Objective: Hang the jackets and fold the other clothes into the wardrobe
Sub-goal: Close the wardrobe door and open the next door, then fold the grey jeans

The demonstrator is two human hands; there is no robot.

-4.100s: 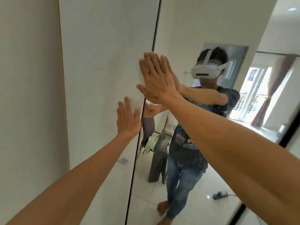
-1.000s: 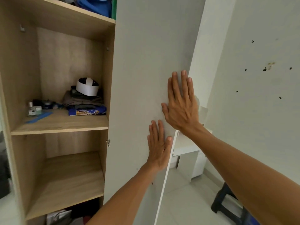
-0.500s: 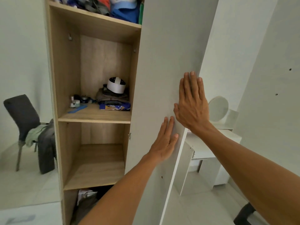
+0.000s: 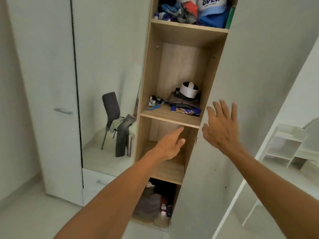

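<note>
On my far left is a closed door with a metal handle. Next to it, a mirror shows a dark chair with clothes draped over the seat and hanging toward the floor; neither hand has hold of them.

Then comes the wardrobe, standing open. Its top shelf is crammed with a heap of garments. The middle shelf carries small bottles and a folded pile with a white headset on top. The lowest compartment holds a grey bundle.

My left hand reaches out in front of the compartment under the middle shelf, fingers straight and together, holding nothing. My right hand is flat with the fingers spread, at the inner face of the open door; I cannot tell whether the palm touches the panel.

Far right, beyond that door's edge, stands a white dressing table.
</note>
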